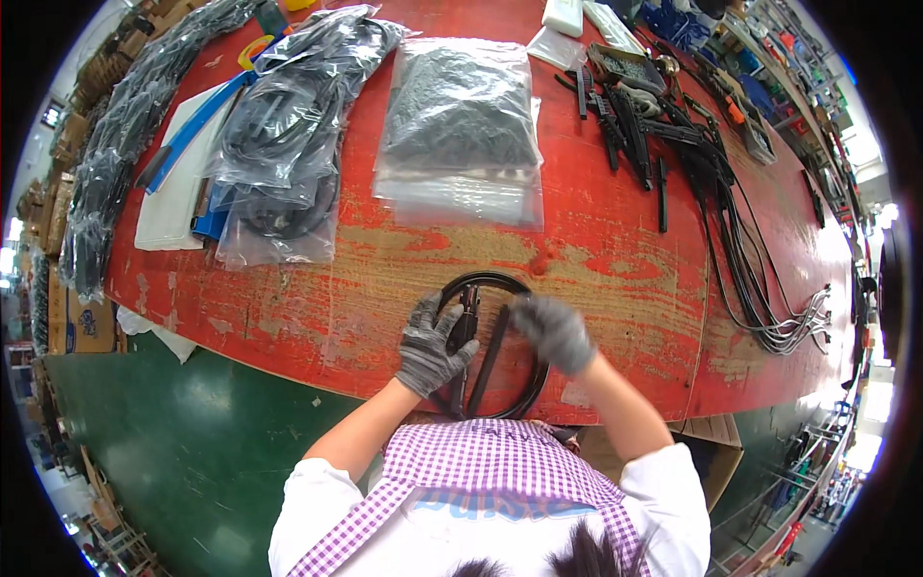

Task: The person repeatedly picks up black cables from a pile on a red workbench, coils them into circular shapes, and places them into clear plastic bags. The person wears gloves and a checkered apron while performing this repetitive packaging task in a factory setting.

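A black cable coil (532,387) lies at the table's front edge, close to my body. Over its left side my left hand (430,348), in a grey striped knit glove, closes around a slim black part (468,322) with its thumb and fingers. A narrow black strip (490,358) slants across the inside of the coil. My right hand (556,334), gloved the same way, is curled at the coil's upper right, beside the strip's upper end. Its fingertips are slightly blurred, and anything small between them is hidden.
Ahead is a clear bag of dark parts (461,115). Bagged black cables (279,144) and a blue-handled tool (197,130) lie left on the red, worn table (385,279). Black parts (635,130) and loose cables (760,288) are on the right. A cardboard box (707,438) stands below the edge.
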{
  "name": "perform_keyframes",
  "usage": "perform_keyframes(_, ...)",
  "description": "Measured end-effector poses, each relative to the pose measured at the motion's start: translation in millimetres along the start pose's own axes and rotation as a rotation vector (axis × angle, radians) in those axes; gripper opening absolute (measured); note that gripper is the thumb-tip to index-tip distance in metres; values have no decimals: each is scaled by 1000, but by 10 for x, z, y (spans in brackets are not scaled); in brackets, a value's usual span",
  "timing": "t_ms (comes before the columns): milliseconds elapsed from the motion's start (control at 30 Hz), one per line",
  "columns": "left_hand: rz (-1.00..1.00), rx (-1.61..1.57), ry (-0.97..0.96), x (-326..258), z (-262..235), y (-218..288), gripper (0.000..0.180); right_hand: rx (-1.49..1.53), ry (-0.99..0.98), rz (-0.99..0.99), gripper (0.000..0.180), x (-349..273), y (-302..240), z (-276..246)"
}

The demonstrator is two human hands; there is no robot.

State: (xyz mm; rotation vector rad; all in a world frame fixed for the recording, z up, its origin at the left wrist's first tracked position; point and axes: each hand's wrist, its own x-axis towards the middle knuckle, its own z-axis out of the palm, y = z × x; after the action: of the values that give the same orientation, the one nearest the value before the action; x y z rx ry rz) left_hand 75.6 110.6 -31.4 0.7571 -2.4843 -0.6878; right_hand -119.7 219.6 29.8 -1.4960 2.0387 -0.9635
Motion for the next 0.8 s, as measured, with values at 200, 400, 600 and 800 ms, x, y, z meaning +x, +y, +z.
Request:
perform_keyframes(200,-131,41,-131,103,-95,99,60,-433,-6,-78,17,1609,562,264)
perform_keyframes(400,-388,-370,12,289,-341,106,29,-262,-6,22,28,2053,876,375)
perform_keyframes(600,-634,-1099,-69,1186,190,-405,20,186,-27,151,36,2294,507,85)
perform_keyframes(800,-840,-1301,140,1639,195,-98,20,-180,278,-32,25,1726,291,-58)
